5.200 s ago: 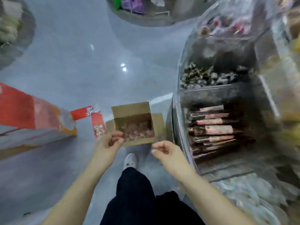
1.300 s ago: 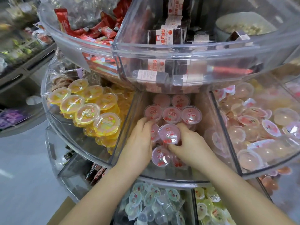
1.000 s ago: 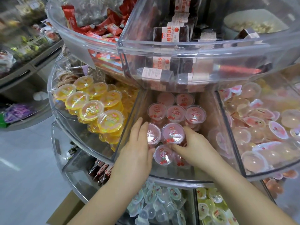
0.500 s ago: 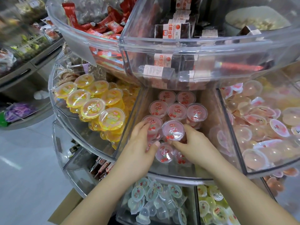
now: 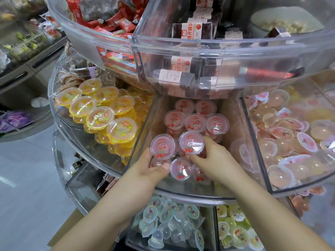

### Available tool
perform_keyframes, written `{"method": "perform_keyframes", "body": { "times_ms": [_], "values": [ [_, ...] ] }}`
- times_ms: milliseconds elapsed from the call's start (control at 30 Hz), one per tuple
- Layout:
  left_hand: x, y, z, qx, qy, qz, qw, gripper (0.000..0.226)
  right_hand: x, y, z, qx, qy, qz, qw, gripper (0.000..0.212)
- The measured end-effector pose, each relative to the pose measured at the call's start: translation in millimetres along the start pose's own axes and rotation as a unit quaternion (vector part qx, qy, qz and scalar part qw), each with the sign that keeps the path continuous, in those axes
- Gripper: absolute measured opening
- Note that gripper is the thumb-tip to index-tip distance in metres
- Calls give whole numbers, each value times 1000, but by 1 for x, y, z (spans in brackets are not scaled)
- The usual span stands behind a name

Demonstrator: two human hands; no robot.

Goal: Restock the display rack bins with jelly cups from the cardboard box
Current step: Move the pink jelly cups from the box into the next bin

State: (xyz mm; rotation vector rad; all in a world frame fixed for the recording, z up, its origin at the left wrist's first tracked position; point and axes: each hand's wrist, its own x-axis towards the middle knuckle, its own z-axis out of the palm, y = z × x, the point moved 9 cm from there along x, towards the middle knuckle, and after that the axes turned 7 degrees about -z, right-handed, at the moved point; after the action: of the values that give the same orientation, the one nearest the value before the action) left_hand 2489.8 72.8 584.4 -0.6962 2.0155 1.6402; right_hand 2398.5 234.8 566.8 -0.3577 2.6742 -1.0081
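1. On the left, the yellow cups [image 5: 101, 113] sat lids-up in overlapping rows in their own bin, which I took to be the look wanted for the pink ones next door.
2. The middle bin [image 5: 148, 124] of the rack held the pink jelly cups [image 5: 194, 122], standing upright at the back so the cherry lids faced a shopper.
3. The left hand [image 5: 150, 171] reached in at the bin's front, its fingers curled under one pink cup [image 5: 163, 146], with the thumb resting by a lower cup.
4. The right hand [image 5: 215, 160] pinched the neighbouring pink cup [image 5: 191, 142] by its side, lid upward, seemingly setting it level with its twin.
5. To the right, pale cups [image 5: 290, 134] lay heaped loosely in another bin.
6. A corner of the cardboard box [image 5: 65, 230] showed low by the left arm.
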Motion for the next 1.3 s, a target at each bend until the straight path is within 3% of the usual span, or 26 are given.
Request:
{"method": "perform_keyframes", "body": {
  "times_ms": [100, 233, 333, 733, 967, 1133, 1300],
  "values": [
    [0, -3, 3, -91, -12, -22, 996, 102, 0, 0, 1, 4, -5, 0, 1000, 47],
    [27, 2, 19, -186, -21, -62, 980, 44, 1, 0, 1, 17, -4, -3, 1000, 50],
    [52, -4, 25, -278, 18, -114, 954, 40, 1, 0, 2, 27, -8, -5, 1000, 51],
    [68, 1, 28, -352, 52, -69, 932, 23, 2, -3, -4, 40, 43, -6, 998, 42],
    [69, 3, 29, -338, 31, -53, 939, 14, 4, -4, -2, 24, 40, -7, 999, 43],
    [68, 2, 27, -377, 7, -61, 924, 24, 3, -4, -5, 78, 43, -13, 996, 47],
    [66, 2, 29, -400, -1, -59, 915, 14, 2, -7, -9, 66, 72, -17, 995, 41]
  ]
}}
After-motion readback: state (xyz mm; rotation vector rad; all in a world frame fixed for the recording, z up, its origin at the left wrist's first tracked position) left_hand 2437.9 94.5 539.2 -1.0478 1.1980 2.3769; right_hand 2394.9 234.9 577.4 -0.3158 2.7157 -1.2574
